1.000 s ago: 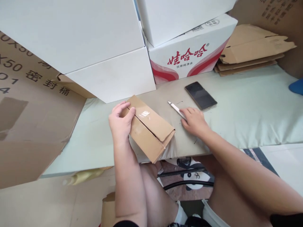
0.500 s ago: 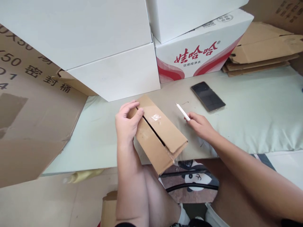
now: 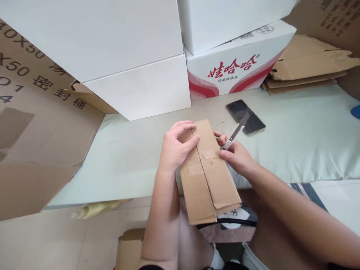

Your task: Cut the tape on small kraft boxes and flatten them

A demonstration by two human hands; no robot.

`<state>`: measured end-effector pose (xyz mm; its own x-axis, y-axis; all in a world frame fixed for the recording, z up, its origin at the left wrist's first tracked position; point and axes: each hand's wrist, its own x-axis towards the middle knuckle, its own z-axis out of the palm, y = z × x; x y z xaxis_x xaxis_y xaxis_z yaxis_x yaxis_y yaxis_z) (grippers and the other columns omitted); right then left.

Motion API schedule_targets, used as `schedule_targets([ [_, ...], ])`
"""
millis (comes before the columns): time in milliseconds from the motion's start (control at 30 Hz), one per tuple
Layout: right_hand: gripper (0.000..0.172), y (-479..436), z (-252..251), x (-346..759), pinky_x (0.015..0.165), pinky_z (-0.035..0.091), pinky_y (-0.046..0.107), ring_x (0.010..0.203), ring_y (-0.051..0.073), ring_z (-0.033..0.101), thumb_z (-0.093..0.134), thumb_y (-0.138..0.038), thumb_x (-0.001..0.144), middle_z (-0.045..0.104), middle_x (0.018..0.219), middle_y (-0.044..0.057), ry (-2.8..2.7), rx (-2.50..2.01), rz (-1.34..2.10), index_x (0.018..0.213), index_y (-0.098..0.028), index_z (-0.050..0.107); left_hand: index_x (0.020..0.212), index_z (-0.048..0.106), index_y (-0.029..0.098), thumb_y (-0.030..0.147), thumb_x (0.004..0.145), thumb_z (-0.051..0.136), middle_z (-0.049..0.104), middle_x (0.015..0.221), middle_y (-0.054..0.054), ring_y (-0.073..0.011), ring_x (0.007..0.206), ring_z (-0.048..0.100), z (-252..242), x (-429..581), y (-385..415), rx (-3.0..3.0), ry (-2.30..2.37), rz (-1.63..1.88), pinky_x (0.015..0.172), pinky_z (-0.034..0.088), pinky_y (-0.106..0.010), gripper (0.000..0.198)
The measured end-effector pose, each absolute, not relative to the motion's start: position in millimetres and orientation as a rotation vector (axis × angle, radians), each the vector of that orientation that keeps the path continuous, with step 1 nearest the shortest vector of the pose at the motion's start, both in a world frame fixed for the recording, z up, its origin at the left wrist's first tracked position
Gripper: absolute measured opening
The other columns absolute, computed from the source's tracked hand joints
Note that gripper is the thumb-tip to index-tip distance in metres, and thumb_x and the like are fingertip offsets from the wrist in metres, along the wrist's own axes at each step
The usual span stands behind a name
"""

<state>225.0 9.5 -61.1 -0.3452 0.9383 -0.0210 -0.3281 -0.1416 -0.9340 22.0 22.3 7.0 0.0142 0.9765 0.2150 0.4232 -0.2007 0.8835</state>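
Note:
A small brown cardboard box [image 3: 206, 176] is held up at the near edge of the bench, its long seam slanting toward me. Bits of clear tape cling to both flaps beside the narrow gap. My left hand [image 3: 180, 146] grips the far left end, thumb on top by the seam. In my right hand [image 3: 234, 153] is a utility knife [image 3: 235, 131], its grey blade out and pointing away to the upper right, over the phone. The right thumb touches the box's right side. Most of the knife's handle is hidden by the fingers.
A dark phone [image 3: 246, 116] lies on the pale green cloth [image 3: 118, 161]. Large white boxes [image 3: 140, 86] and a red-and-white carton [image 3: 236, 71] stand behind. Flattened cardboard [image 3: 306, 62] is stacked at back right; a big printed carton [image 3: 33, 131] stands left.
The box has moved right and turned so its seam runs more toward me. My right hand has come against its side, and the knife has swung from pointing left to upper right.

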Motion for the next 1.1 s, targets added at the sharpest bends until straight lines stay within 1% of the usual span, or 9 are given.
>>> schedule_targets([
  [100, 0.051, 5.0, -55.1, 222.0, 0.111, 0.046, 0.051, 0.141, 0.031, 0.051, 0.084, -0.055, 0.074, 0.056, 0.146, 0.008, -1.161, -0.831, 1.589, 0.078, -0.025, 0.042, 0.096, 0.079, 0.021, 0.032, 0.076, 0.076, 0.075, 0.118, -0.008, -0.0248, 0.113, 0.069, 6.3, 17.7, 24.6, 1.673, 1.442, 1.139, 0.103, 0.054, -0.041, 0.022],
  [233, 0.050, 0.1, -59.7, 231.6, 0.115, 0.039, 0.058, 0.140, 0.034, 0.051, 0.077, -0.058, 0.080, 0.057, 0.139, 0.010, -1.266, -0.825, 1.572, 0.077, -0.024, 0.040, 0.098, 0.078, 0.021, 0.038, 0.079, 0.077, 0.076, 0.114, -0.009, -0.0250, 0.110, 0.070, 5.0, 7.4, 27.6, 1.635, 1.416, 1.139, 0.102, 0.053, -0.041, 0.026],
  [400, 0.065, -16.5, -55.1, 256.6, 0.120, 0.034, 0.058, 0.151, 0.037, 0.035, 0.086, -0.067, 0.065, 0.040, 0.155, 0.009, -1.558, -0.611, 1.683, 0.093, -0.027, 0.043, 0.100, 0.078, 0.020, 0.044, 0.078, 0.079, 0.076, 0.114, -0.010, -0.0269, 0.109, 0.070, 4.1, -1.4, 27.5, 1.554, 1.468, 1.163, 0.101, 0.052, -0.041, 0.033],
  [500, 0.071, -26.5, -47.1, 262.9, 0.118, 0.037, 0.055, 0.154, 0.038, 0.029, 0.091, -0.062, 0.059, 0.032, 0.159, 0.010, -1.798, -0.633, 1.647, 0.095, -0.027, 0.041, 0.101, 0.078, 0.020, 0.046, 0.077, 0.080, 0.076, 0.114, -0.010, -0.0270, 0.109, 0.070, 2.9, -4.6, 26.3, 1.467, 1.493, 1.181, 0.099, 0.052, -0.041, 0.036],
  [600, 0.065, -31.5, -43.4, 257.9, 0.109, 0.047, 0.048, 0.155, 0.038, 0.026, 0.092, -0.049, 0.063, 0.035, 0.156, 0.014, -1.975, -0.691, 1.507, 0.092, -0.027, 0.039, 0.102, 0.077, 0.020, 0.045, 0.076, 0.081, 0.077, 0.111, -0.009, -0.0263, 0.104, 0.071, 2.5, -6.7, 25.6, 1.390, 1.529, 1.189, 0.092, 0.054, -0.039, 0.036],
  [700, 0.059, -33.1, -44.6, 248.9, 0.101, 0.053, 0.044, 0.153, 0.036, 0.032, 0.090, -0.041, 0.068, 0.045, 0.147, 0.016, -2.024, -0.703, 1.332, 0.089, -0.027, 0.037, 0.098, 0.078, 0.020, 0.042, 0.074, 0.081, 0.078, 0.105, -0.009, -0.0255, 0.097, 0.072, 2.3, -8.7, 27.3, 1.360, 1.557, 1.197, 0.085, 0.056, -0.038, 0.033],
  [900, 0.044, -34.8, -47.8, 243.6, 0.100, 0.052, 0.046, 0.137, 0.033, 0.053, 0.077, -0.026, 0.072, 0.056, 0.137, 0.014, -1.917, -0.713, 1.078, 0.088, -0.027, 0.037, 0.098, 0.075, 0.019, 0.045, 0.076, 0.079, 0.077, 0.105, -0.009, -0.0246, 0.099, 0.071, -6.6, -14.1, 34.6, 1.280, 1.603, 1.349, 0.089, 0.055, -0.037, 0.034],
  [1033, 0.025, -31.9, -45.8, 243.9, 0.089, 0.051, 0.041, 0.110, 0.027, 0.064, 0.066, -0.022, 0.081, 0.064, 0.110, 0.008, -1.707, -0.906, 0.957, 0.080, -0.026, 0.041, 0.102, 0.071, 0.020, 0.045, 0.085, 0.069, 0.075, 0.104, -0.007, -0.0210, 0.097, 0.070, -12.5, -12.2, 35.5, 1.158, 1.680, 1.497, 0.087, 0.055, -0.033, 0.030],
  [1100, 0.023, -26.7, -45.4, 245.2, 0.080, 0.048, 0.037, 0.091, 0.022, 0.062, 0.061, -0.024, 0.087, 0.061, 0.094, 0.005, -1.544, -1.052, 0.882, 0.075, -0.025, 0.042, 0.099, 0.071, 0.020, 0.043, 0.087, 0.066, 0.074, 0.099, -0.005, -0.0195, 0.091, 0.069, -12.9, -10.5, 34.5, 1.139, 1.706, 1.517, 0.080, 0.054, -0.030, 0.026],
])
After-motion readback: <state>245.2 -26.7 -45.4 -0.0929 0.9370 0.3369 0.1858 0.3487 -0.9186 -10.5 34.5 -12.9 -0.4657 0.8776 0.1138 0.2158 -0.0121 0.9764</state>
